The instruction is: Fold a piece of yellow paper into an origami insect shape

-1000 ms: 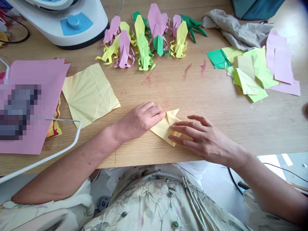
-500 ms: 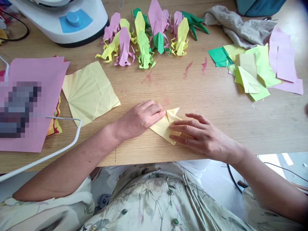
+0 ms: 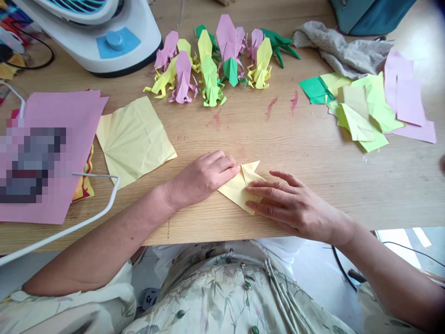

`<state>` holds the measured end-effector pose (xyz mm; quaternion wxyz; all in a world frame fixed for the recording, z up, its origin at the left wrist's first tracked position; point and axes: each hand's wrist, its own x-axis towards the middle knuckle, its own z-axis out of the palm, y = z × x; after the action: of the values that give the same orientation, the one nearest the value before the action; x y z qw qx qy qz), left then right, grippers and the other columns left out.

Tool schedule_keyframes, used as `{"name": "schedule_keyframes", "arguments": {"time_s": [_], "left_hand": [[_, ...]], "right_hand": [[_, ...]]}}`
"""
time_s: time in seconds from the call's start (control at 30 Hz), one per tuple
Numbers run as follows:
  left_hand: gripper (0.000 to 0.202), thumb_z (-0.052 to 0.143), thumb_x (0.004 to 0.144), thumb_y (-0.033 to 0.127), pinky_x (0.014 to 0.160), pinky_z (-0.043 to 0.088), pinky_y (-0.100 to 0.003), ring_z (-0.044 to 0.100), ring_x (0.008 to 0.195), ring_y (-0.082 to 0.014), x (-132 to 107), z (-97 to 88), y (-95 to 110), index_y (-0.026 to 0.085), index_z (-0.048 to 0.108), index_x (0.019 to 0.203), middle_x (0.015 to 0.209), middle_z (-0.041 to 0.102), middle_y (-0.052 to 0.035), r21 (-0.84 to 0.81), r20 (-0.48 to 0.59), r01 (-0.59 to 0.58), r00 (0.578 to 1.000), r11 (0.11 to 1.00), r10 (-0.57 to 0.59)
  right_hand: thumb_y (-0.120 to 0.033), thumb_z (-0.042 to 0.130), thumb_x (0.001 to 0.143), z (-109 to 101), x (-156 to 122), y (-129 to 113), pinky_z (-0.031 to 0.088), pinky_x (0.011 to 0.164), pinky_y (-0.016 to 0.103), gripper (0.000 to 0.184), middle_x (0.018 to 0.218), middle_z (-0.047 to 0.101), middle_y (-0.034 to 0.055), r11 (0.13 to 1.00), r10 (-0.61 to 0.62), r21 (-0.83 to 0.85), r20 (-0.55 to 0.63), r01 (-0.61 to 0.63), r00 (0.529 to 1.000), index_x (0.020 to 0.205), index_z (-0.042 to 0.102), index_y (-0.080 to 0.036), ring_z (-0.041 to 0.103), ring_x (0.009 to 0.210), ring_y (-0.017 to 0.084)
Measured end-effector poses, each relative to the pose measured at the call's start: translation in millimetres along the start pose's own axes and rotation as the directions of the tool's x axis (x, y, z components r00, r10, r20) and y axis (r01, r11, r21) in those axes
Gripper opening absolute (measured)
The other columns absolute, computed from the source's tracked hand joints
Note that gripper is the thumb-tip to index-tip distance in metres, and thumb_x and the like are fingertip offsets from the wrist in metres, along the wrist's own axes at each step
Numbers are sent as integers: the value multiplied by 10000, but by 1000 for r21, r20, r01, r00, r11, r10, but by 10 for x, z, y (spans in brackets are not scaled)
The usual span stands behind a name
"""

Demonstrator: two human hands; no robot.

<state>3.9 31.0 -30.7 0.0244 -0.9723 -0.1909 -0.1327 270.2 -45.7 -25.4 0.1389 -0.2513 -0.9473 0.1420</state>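
Observation:
A pale yellow paper (image 3: 237,191), folded into a small pointed shape, lies flat near the front edge of the wooden table. My left hand (image 3: 201,177) is closed at its upper left edge, thumb and bent fingers pressed together on the fold. My right hand (image 3: 297,202) rests over the paper's right side, its fingers stretched out and somewhat apart, covering that corner. To the left of my left hand is an unfolded, creased yellow sheet (image 3: 137,139).
Several folded paper figures (image 3: 209,79) stand at the back. A white fan base (image 3: 139,51) is behind left; pink sheets (image 3: 79,120) lie at far left, near a white bent rod (image 3: 104,206). Paper scraps (image 3: 377,102) and a grey cloth (image 3: 342,48) are at right.
The whole view has shifted a little, so things sit slightly lower in the picture. Both hands keep nearly the same place on the folded paper.

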Motion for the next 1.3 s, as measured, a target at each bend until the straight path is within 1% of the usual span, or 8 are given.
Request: {"name": "schedule_keyframes", "arguments": {"time_s": [0.27, 0.4, 0.57, 0.67, 0.77, 0.83, 0.9, 1.3], "left_hand": [[258, 429, 986, 96, 834, 514, -320, 578, 937, -182, 3, -25, -8, 121, 616, 1161, 1036, 651, -103, -86, 10, 35, 999, 996, -34], [192, 471, 982, 141, 816, 515, -304, 582, 913, -173, 56, -58, 43, 131, 654, 1037, 964, 621, -81, -185, 15, 125, 992, 975, -124], [243, 424, 1008, 175, 759, 523, -260, 588, 815, -136, 84, -32, 195, 137, 640, 904, 884, 584, -49, -183, 17, 232, 972, 955, -233], [242, 400, 1017, 181, 762, 536, -237, 611, 818, -120, 61, 12, 232, 153, 637, 975, 910, 591, -41, -218, -9, 248, 967, 944, -256], [207, 434, 1011, 193, 810, 555, -260, 636, 871, -135, 37, 42, 228, 152, 608, 1115, 951, 614, -50, -231, -32, 260, 961, 937, -274], [258, 462, 1003, 194, 835, 561, -278, 644, 905, -148, 29, 48, 225, 138, 556, 1237, 991, 629, -62, -225, -42, 269, 958, 937, -285], [304, 458, 1003, 185, 840, 562, -279, 647, 920, -151, 28, 44, 228, 126, 529, 1293, 1009, 634, -72, -209, -45, 256, 962, 944, -270], [277, 416, 999, 112, 814, 541, -252, 634, 914, -143, 23, 58, 210, 115, 581, 1222, 999, 644, -78, -103, -44, 176, 982, 979, -182]], "right_hand": [[-188, 457, 999, 26, -10, 4, 272, 1177, 543, 358, 1380, 599, 125, 1000, -1, 3, 2, 1, 1000, 1334, 581, -197, 433, 1399, 229], [-194, 474, 993, 40, -13, 11, 275, 1174, 540, 343, 1394, 589, 120, 1000, -11, -14, 2, 11, 1000, 1314, 594, -200, 443, 1390, 227], [-183, 484, 986, 38, -9, 4, 277, 1176, 537, 342, 1390, 593, 118, 1000, -8, -16, -19, 8, 1000, 1307, 603, -203, 463, 1375, 227], [-170, 500, 975, 37, -6, 1, 296, 1168, 543, 343, 1374, 606, 113, 1000, -9, -5, -38, 9, 999, 1296, 614, -214, 480, 1363, 229], [-165, 503, 971, 40, -4, 2, 304, 1162, 553, 345, 1368, 610, 117, 1000, -16, 0, -44, 16, 999, 1295, 615, -208, 478, 1366, 234], [-168, 495, 976, 41, -5, 3, 305, 1161, 554, 344, 1370, 609, 120, 1000, -14, -3, -41, 14, 999, 1297, 614, -206, 474, 1368, 234], [-172, 486, 982, 43, -7, 3, 302, 1164, 548, 343, 1380, 602, 119, 1000, -11, -11, -36, 10, 999, 1300, 611, -209, 472, 1370, 232], [-185, 476, 994, 45, -15, 10, 294, 1164, 552, 321, 1422, 566, 129, 999, -25, -36, -19, 24, 1000, 1289, 604, -180, 456, 1384, 234]]}}
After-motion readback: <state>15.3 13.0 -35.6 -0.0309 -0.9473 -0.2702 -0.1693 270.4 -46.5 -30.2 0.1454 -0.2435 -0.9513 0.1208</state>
